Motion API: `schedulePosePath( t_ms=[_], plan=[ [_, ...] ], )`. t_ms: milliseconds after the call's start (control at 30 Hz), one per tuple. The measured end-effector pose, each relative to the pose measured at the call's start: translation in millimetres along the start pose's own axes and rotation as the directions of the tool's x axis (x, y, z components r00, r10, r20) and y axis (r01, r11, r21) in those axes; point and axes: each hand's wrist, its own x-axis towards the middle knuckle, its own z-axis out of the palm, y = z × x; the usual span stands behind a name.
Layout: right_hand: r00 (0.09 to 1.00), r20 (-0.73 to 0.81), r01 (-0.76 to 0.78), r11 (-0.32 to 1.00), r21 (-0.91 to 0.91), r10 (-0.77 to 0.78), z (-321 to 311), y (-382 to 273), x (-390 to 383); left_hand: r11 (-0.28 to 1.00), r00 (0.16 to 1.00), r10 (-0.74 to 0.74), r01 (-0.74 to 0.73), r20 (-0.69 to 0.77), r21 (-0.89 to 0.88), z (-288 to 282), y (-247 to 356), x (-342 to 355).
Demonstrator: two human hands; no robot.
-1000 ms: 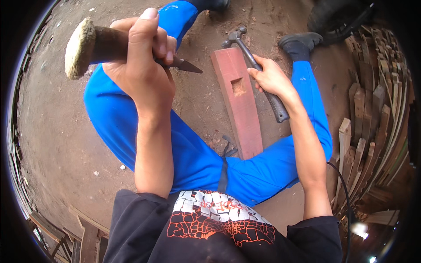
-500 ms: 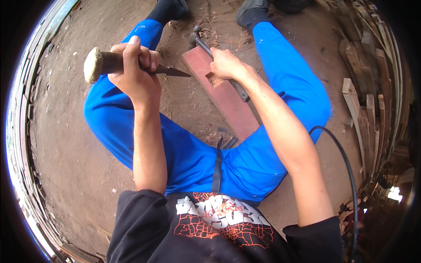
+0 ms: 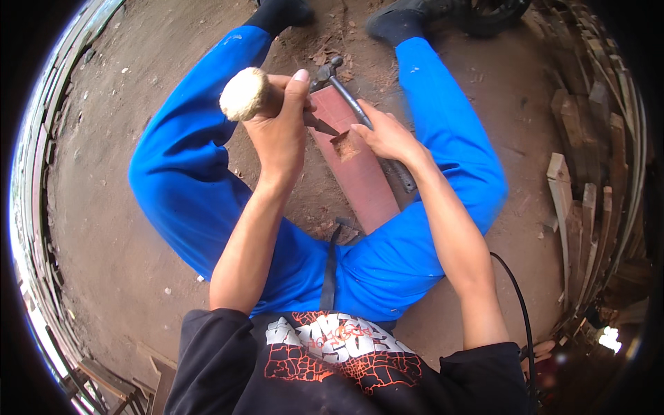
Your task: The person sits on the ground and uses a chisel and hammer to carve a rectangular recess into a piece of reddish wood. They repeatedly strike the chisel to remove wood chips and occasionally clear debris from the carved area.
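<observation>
Block of red-brown rectangular timber: lay on brown earth floor between legs in blue trousers, toward one o'clock from mid-view.
Recess, rough, rectangular, pale inside: already opened in upper face; looked only partly finished; could not judge remaining depth.
Left hand: wrapped round dark-handled, frayed-butted chisel, just past nine o'clock from recess; tip beside its edge, contact unclear.
Right hand: curled round dark metal hammer, between two and three o'clock.
</observation>
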Motion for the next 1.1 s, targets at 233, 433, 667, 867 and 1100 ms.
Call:
schedulePosePath(
  t_ms=[233,433,667,867,1100],
  plan=[
    [0.981,0.151,-0.169,0.914,0.368,0.121,-13,6,-5,0.993,0.996,0.029,-0.038,0.084,0.113,10,-12,13],
    [0.946,0.287,-0.278,0.839,0.468,0.154,-9,22,4,0.999,0.992,-0.01,0.005,0.123,0.041,27,-2,4],
    [0.952,0.267,-0.255,0.865,0.432,0.147,-1,34,10,0.948,0.98,0.076,-0.128,0.186,0.29,39,-30,-10],
    [0.96,0.232,-0.241,0.884,0.4,0.156,-3,28,6,0.953,0.973,0.16,-0.196,0.164,0.233,43,-43,-2],
    [0.976,0.159,-0.207,0.856,0.474,0.148,-6,20,-5,0.945,0.987,0.133,-0.153,0.087,0.29,42,-68,52]
  ],
)
